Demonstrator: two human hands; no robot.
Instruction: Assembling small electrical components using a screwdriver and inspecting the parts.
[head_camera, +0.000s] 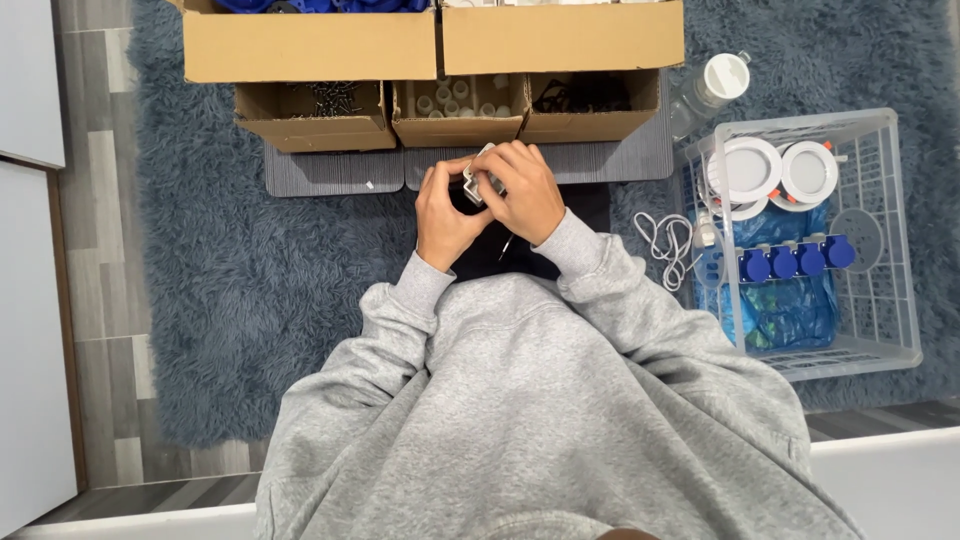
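1. Between the fingers of both hands sits a small white-grey part (481, 180), raised above the grey mat (330, 172); the left hand (443, 210) wraps it from one side and the right hand (520, 190) covers it from the other, fingers of both clamped on it.
2. Just below the fingers a thin dark piece (508, 246), perhaps a wire or tool, hangs toward the lap; what it is cannot be told.
3. Beyond the fingertips stand three small open cardboard boxes: dark screws (335, 97), white cylindrical pieces (450, 100), dark bits (585, 95).
4. Well to the right of the fingers a white wire crate (895, 235) holds round white lamps (780, 170) and blue plugs (795, 260).
5. Risk, as a judgement: the part is small and mostly hidden by the fingers, so a slip in grip could drop it into the shaggy blue rug (250, 290), where it would be hard to find.
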